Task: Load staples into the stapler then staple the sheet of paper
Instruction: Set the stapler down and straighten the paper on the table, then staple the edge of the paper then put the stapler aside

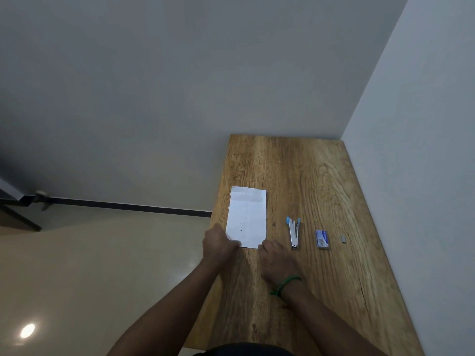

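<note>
A white sheet of paper (247,217) lies flat near the left edge of the wooden table (308,176). My left hand (219,244) pinches its near left corner. At the near right corner, my right hand (276,260) touches the edge with curled fingers; a green band circles that wrist. To the right of the paper lies a small stapler (293,232), silver with blue ends, swung open. Farther right sits a blue staple box (322,239), and beyond it a short grey strip of staples (343,238).
The table stands in a corner, with a wall along its far edge and another wall along its right side. Its left edge drops to a glossy beige floor (102,265). A dark furniture leg (23,217) shows at far left.
</note>
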